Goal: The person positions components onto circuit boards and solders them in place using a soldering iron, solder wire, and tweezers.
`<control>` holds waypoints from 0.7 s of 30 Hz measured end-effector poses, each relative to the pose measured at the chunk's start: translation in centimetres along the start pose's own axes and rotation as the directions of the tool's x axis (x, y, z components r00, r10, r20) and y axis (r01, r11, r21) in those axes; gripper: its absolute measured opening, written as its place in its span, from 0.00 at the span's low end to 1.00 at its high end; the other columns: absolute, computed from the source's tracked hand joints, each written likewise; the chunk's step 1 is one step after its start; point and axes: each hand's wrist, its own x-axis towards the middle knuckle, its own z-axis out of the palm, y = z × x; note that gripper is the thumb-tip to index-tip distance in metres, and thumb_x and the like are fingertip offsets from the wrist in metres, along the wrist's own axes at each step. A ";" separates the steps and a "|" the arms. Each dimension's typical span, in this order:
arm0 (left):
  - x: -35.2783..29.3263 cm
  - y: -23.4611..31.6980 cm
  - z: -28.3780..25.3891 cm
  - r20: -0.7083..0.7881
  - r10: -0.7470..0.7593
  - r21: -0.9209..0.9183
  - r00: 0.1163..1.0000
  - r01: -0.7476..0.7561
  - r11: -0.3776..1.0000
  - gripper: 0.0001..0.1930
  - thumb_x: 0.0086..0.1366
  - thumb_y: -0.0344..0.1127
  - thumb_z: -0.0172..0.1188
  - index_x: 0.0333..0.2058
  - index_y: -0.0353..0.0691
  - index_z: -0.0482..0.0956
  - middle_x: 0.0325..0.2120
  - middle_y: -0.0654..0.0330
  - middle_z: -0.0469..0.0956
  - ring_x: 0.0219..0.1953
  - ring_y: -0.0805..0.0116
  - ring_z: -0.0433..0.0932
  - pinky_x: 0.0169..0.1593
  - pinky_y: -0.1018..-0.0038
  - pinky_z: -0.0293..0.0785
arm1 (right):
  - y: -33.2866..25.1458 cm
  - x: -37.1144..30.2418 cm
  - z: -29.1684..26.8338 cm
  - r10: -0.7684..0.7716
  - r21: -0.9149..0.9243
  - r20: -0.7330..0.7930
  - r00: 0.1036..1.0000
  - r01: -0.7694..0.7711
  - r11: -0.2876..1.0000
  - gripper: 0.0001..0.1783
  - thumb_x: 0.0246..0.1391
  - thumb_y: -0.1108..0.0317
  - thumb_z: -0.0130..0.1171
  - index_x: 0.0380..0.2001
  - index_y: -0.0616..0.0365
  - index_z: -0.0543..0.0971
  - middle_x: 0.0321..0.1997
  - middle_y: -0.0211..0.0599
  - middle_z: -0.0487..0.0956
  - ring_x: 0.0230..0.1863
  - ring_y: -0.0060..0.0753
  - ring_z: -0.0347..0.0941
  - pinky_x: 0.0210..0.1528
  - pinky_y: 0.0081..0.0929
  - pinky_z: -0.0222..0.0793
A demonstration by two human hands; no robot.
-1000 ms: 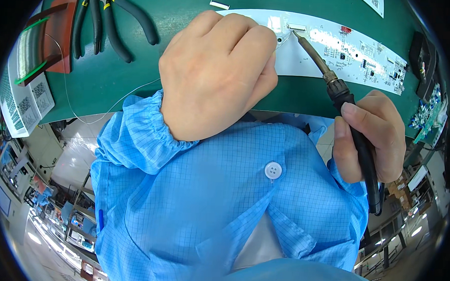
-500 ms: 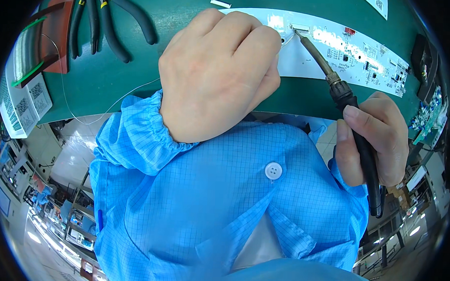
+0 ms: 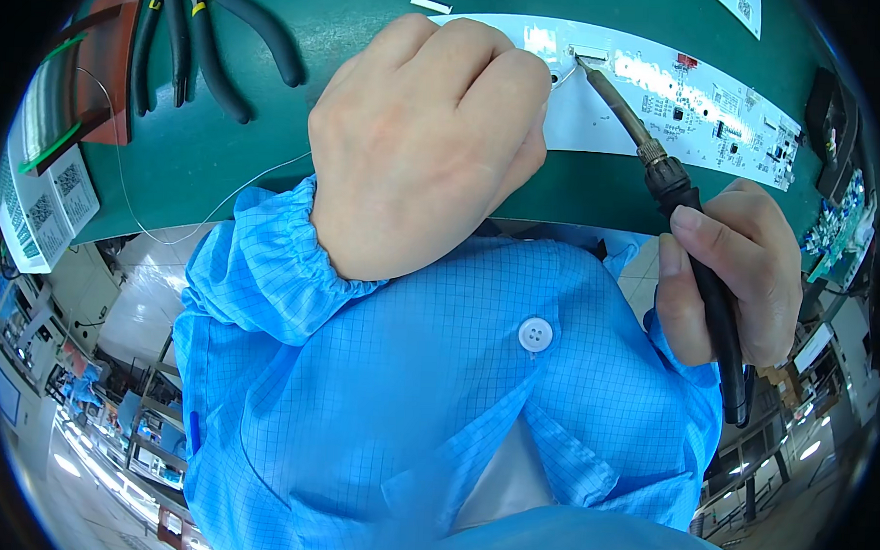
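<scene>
A soldering iron (image 3: 677, 192) lies in the grip of my right hand (image 3: 736, 271), thumb and fingers closed around its black handle. Its hot end slants up and left to a white connector (image 3: 591, 54) on a long white circuit board (image 3: 586, 115). My left hand (image 3: 425, 148) rests over the board's left end, back of the hand up and fingers curled under. Thin solder wire (image 3: 124, 172) runs from a spool (image 3: 53, 101) into that hand. A short length of it shows between the fingers and the iron's tip; the pinching fingertips are hidden.
Two pairs of pliers (image 3: 230, 49) with black handles lie on the green mat (image 3: 372, 1) at the far left. A small white part (image 3: 431, 3) sits beyond the board. A black holder (image 3: 833, 134) and a clump of green-and-white pieces (image 3: 834, 226) stand at the right edge.
</scene>
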 end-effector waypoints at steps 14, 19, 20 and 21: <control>0.0 -0.2 -0.1 0.015 -0.004 0.003 1.000 0.004 1.000 0.11 0.43 0.23 0.68 0.26 0.40 0.77 0.27 0.61 0.77 0.28 0.60 0.75 0.32 0.70 0.72 | -0.1 0.3 0.2 -0.026 -0.036 0.020 0.999 0.027 0.999 0.19 0.40 0.83 0.62 0.40 0.64 0.77 0.21 0.38 0.70 0.17 0.24 0.62 0.18 0.20 0.52; -0.1 -0.3 -0.1 -0.002 -0.003 -0.005 1.000 0.003 1.000 0.11 0.44 0.24 0.69 0.26 0.40 0.77 0.27 0.60 0.78 0.28 0.60 0.75 0.32 0.70 0.72 | 0.0 0.4 0.3 -0.049 -0.048 0.000 0.999 0.049 0.998 0.19 0.39 0.83 0.63 0.39 0.63 0.77 0.21 0.39 0.71 0.17 0.24 0.62 0.17 0.20 0.52; -0.1 -0.3 -0.1 0.006 0.004 0.004 1.000 -0.004 1.000 0.11 0.44 0.24 0.69 0.26 0.40 0.77 0.27 0.60 0.78 0.28 0.60 0.75 0.32 0.70 0.72 | 0.0 0.4 0.3 -0.039 -0.034 0.003 0.999 0.040 0.999 0.19 0.38 0.83 0.63 0.39 0.63 0.77 0.21 0.39 0.71 0.16 0.24 0.62 0.17 0.20 0.52; -0.1 -0.3 0.0 -0.003 0.008 0.005 1.000 -0.008 1.000 0.11 0.44 0.24 0.69 0.27 0.40 0.77 0.27 0.60 0.78 0.28 0.60 0.75 0.32 0.70 0.72 | 0.0 0.4 0.3 -0.044 -0.042 -0.003 0.999 0.044 0.998 0.19 0.37 0.84 0.63 0.39 0.64 0.77 0.21 0.39 0.71 0.16 0.24 0.62 0.17 0.20 0.52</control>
